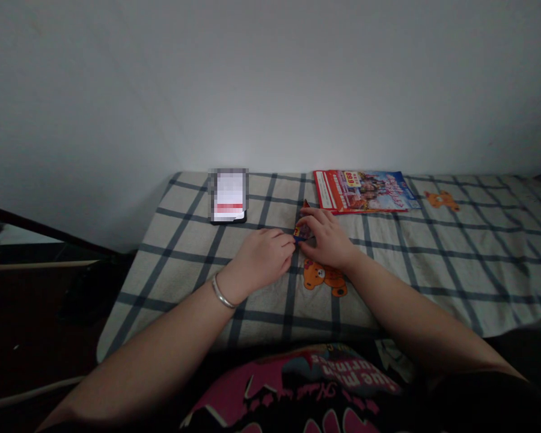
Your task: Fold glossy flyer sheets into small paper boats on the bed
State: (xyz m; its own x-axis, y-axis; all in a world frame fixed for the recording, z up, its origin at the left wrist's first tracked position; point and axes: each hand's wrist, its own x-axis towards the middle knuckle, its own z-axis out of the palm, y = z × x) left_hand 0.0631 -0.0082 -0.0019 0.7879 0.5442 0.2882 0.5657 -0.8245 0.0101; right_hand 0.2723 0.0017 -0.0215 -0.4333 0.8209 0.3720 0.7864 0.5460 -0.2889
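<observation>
A small folded piece of colourful printed paper (303, 231) lies on the checked cloth, with a pointed corner showing above my right fingers. My left hand (267, 257), with a silver bangle at its wrist, pinches the paper's left edge. From the other side my right hand (328, 239) grips it between curved fingers and thumb. Much of the paper is hidden under the fingers. Just behind my right hand lies a pile of glossy printed flyers (365, 191) in red and blue.
A phone with a lit, blurred screen (229, 195) lies at the back left. The checked cloth (180, 273) carries printed bears and reaches a pale wall (270, 84) behind. The surface's left edge drops to a dark floor area.
</observation>
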